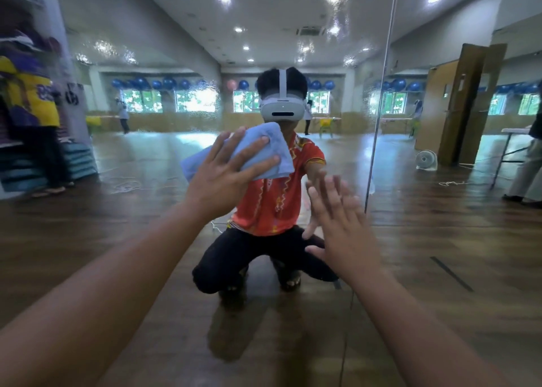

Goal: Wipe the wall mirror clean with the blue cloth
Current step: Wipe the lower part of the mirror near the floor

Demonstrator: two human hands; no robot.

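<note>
Blue cloth (274, 141), one, under left hand (225, 178) on mirror (152, 158).

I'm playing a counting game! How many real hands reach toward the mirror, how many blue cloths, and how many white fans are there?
Bare hands: 2, the left hand and the right hand
Folded light-blue cloth: 1
Small round white floor fan: 1
Total: 4

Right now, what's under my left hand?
Your left hand presses the blue cloth flat against the wall mirror, fingers spread. The glass behind the cloth is covered and cannot be seen.
</note>
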